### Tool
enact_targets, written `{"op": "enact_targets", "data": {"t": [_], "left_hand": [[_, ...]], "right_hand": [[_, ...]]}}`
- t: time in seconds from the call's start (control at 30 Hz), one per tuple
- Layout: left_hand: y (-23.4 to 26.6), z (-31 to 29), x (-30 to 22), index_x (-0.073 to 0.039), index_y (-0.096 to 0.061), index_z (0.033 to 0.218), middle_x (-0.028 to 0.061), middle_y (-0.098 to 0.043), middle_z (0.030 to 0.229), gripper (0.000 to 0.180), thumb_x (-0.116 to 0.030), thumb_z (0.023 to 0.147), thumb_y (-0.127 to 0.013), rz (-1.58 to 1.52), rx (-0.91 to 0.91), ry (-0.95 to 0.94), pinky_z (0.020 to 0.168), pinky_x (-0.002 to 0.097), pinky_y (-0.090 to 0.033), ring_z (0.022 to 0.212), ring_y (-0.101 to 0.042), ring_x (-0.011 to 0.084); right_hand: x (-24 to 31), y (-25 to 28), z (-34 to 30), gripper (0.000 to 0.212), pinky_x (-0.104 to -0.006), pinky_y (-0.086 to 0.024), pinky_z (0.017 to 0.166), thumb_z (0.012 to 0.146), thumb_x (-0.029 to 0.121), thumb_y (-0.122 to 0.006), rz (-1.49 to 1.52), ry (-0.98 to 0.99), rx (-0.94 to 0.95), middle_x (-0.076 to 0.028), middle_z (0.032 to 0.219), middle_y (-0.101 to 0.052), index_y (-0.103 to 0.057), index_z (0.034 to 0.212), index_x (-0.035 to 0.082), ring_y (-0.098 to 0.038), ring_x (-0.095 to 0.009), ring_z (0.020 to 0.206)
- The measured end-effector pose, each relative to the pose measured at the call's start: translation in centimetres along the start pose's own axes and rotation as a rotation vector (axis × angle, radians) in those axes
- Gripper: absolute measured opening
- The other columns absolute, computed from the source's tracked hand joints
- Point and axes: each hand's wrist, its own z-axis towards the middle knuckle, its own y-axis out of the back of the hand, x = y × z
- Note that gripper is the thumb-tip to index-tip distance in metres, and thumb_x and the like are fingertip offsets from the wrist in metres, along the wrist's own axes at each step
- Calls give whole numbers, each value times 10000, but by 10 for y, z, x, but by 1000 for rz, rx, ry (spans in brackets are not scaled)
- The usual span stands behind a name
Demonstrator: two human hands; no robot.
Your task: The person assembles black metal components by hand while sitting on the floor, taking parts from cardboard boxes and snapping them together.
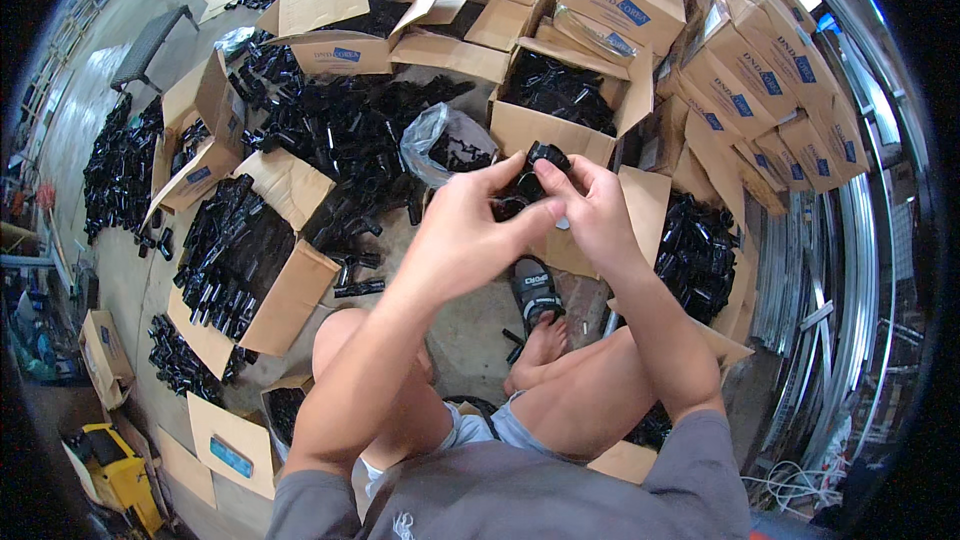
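Note:
In front of me, above my feet, both hands meet around small black plastic parts. My left hand [472, 225] is closed, thumb and fingers curled around a glossy black piece [510, 204] that they partly hide. A black ring-like plastic piece [547, 153] is pinched between the thumb and fingers of my right hand [592, 212]. Whether the two pieces are joined I cannot tell. Just beyond my left hand lies a clear plastic bag [425, 145] of small black parts. Past my right hand stands an open cardboard box [560, 140] filled with black pieces.
Heaps of black plastic parts [340, 130] cover the floor ahead and left. Open cartons [290, 295] stand around me. Stacked closed boxes [740, 70] rise at the right, beside long metal profiles [830, 310]. A yellow case [125, 475] sits at the lower left.

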Motion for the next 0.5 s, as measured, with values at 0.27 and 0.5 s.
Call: {"op": "enact_targets", "data": {"t": [0.27,0.5], "left_hand": [[17,17,14,57,-645,1267,57,-704,1146,454,-323,1024,-599,-410,-46,128,986,289,-451,1048,-607,106],[10,14,10,17,-636,1296,37,-702,1128,442,-310,998,-648,-680,191,248,875,258,-495,987,-616,84]], "right_hand": [[6,2,1,293,-246,-503,742,1017,282,-619,178,-111,34,-5,898,-676,-671,1053,-4,-598,-61,824],[14,3,3,280,-227,-469,750,1007,297,-638,124,44,23,12,918,-657,-661,1040,19,-570,-52,827]]}}
